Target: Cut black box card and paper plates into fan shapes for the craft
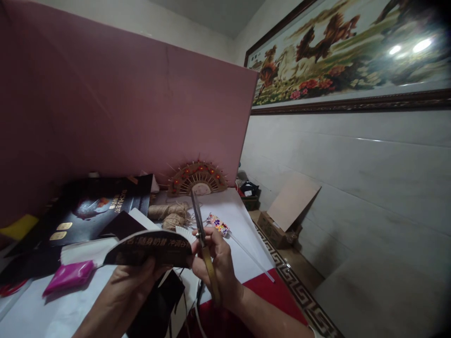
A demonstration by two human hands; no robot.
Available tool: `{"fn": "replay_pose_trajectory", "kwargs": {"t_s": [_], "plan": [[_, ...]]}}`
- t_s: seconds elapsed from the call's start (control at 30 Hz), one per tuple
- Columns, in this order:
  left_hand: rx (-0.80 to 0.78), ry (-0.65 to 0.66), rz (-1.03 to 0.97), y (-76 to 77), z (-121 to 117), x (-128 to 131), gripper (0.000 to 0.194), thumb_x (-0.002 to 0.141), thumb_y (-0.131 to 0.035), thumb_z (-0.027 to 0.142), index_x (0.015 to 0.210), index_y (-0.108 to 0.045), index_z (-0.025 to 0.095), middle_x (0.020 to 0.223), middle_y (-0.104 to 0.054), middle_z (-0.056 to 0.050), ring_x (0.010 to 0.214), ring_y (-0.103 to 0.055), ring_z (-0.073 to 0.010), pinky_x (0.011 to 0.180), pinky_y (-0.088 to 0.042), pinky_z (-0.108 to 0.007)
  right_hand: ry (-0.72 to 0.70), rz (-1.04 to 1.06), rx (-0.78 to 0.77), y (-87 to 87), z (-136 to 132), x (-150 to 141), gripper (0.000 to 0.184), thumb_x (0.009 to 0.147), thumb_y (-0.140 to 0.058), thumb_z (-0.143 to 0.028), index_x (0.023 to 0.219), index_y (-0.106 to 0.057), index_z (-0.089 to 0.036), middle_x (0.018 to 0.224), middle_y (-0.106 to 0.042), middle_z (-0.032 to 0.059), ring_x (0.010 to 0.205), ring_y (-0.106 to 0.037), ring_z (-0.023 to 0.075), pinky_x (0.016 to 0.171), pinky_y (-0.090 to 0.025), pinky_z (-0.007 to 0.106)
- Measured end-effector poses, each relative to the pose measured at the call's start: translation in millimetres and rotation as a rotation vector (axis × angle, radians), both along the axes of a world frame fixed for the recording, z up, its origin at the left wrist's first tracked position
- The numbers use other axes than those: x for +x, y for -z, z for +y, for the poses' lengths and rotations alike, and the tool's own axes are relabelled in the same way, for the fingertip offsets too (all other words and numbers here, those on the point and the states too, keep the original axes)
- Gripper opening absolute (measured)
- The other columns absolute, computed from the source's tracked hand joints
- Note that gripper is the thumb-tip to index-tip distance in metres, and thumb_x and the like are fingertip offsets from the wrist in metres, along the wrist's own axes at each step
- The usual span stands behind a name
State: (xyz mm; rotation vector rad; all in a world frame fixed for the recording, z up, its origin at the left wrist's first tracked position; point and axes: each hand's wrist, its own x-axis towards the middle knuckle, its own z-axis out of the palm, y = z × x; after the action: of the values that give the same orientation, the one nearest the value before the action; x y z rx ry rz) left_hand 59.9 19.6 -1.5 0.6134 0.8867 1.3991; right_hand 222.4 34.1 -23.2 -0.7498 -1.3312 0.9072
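Observation:
My left hand (132,284) is closed on the lower edge of a black half-round piece of cardboard (150,251) with a pale rim and printed characters. In my right hand (222,265) is a pair of scissors (198,213), its yellow handle low in the grip and its blades pointing up and away. The right fingertips are close to the cardboard's right end; whether they touch it I cannot tell. Just beyond the hands lie balls of brown twine (174,220) and a colourful patterned piece (218,224). Behind the blades stands a fan-shaped craft (200,176) with red and orange dots.
A black printed cardboard sheet (95,206) and a magenta packet (70,277) are on the left of the white table (246,234). A thin white stick (252,257) lies at right, beside red material (278,293). A pink panel (141,108) rises behind; a cardboard box (275,230) is on the floor.

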Motion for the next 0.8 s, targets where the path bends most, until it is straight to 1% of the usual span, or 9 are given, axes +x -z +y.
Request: {"fn": "replay_pose_trajectory", "kwargs": {"t_s": [0.13,0.2,0.3,0.37,0.43,0.53,0.67,0.73,0.8], "plan": [[0.021,-0.044,0.016,7.3,8,-6,0.053,0.032,-0.095,0.022,0.08,-0.073,0.021,0.083,-0.078,-0.008,0.08,-0.072,-0.0268,0.075,-0.06,-0.034,0.032,0.057,-0.059,-12.2,-1,7,0.033,0.068,-0.068,-0.015,0.098,-0.055,-0.022,0.076,-0.058,-0.004,0.064,-0.054,0.0112,0.058,-0.044,0.022],[-0.018,-0.051,0.078,8.7,11,-10,0.06,0.032,-0.095,0.028,0.086,-0.072,0.019,0.078,-0.076,-0.008,0.069,-0.07,-0.0222,0.063,-0.059,-0.027,0.072,0.151,-0.08,-17.8,1,11,0.036,0.066,-0.07,-0.017,0.098,-0.056,-0.021,0.077,-0.057,-0.0038,0.066,-0.054,0.0112,0.061,-0.045,0.022],[-0.023,-0.054,0.187,7.3,12,-18,0.043,0.054,-0.085,0.047,0.081,-0.07,0.018,0.054,-0.065,-0.001,0.043,-0.053,-0.0109,0.039,-0.043,-0.019,0.075,0.275,-0.147,-18.6,5,14,0.038,0.064,-0.072,-0.02,0.099,-0.057,-0.021,0.078,-0.056,-0.0034,0.064,-0.053,0.0107,0.059,-0.046,0.022],[-0.008,-0.064,0.21,3.2,10,-24,0.033,0.068,-0.074,0.051,0.066,-0.064,0.019,0.04,-0.051,0.002,0.036,-0.04,-0.0093,0.034,-0.034,-0.019,0.056,0.308,-0.187,-15.4,9,16,0.038,0.064,-0.072,-0.021,0.099,-0.058,-0.021,0.077,-0.054,-0.0035,0.059,-0.05,0.0095,0.052,-0.043,0.021],[-0.016,-0.101,0.193,-2.9,7,-27,0.04,0.076,-0.065,0.05,0.051,-0.052,0.021,0.033,-0.04,0.002,0.034,-0.034,-0.0099,0.034,-0.032,-0.021,0.043,0.335,-0.197,-12.0,11,16,0.038,0.063,-0.072,-0.021,0.098,-0.059,-0.021,0.075,-0.053,-0.0039,0.057,-0.048,0.0089,0.049,-0.041,0.02],[-0.054,-0.179,0.196,-11.0,4,-31,0.052,0.08,-0.057,0.052,0.042,-0.039,0.023,0.029,-0.032,0.002,0.032,-0.029,-0.0108,0.033,-0.028,-0.023,0.032,0.366,-0.189,-9.8,13,16,0.038,0.063,-0.072,-0.02,0.098,-0.059,-0.022,0.072,-0.052,-0.0043,0.059,-0.05,0.0099,0.051,-0.041,0.021],[-0.02,-0.218,0.364,-16.6,7,-41,0.048,0.079,-0.056,0.056,0.046,-0.047,0.023,0.032,-0.037,0.002,0.034,-0.031,-0.0106,0.035,-0.029,-0.022,0.044,0.386,-0.204,-11.6,13,16,0.039,0.063,-0.073,-0.021,0.098,-0.058,-0.022,0.075,-0.054,-0.004,0.06,-0.052,0.0107,0.053,-0.043,0.022],[0.024,-0.236,0.502,-18.3,10,-51,0.034,0.07,-0.066,0.052,0.055,-0.058,0.022,0.039,-0.05,-0.001,0.038,-0.039,-0.0126,0.037,-0.034,-0.022,0.057,0.379,-0.225,-12.4,13,16,0.04,0.063,-0.072,-0.022,0.1,-0.057,-0.022,0.075,-0.053,-0.0045,0.055,-0.05,0.0092,0.049,-0.042,0.021],[0.038,-0.282,0.637,-16.6,12,-64,0.025,0.057,-0.075,0.042,0.065,-0.065,0.021,0.054,-0.064,-0.005,0.048,-0.053,-0.0187,0.04,-0.041,-0.026,0.068,0.365,-0.246,-12.6,13,17,0.041,0.064,-0.072,-0.024,0.101,-0.056,-0.021,0.074,-0.053,-0.0048,0.051,-0.048,0.0085,0.047,-0.042,0.022]]}}
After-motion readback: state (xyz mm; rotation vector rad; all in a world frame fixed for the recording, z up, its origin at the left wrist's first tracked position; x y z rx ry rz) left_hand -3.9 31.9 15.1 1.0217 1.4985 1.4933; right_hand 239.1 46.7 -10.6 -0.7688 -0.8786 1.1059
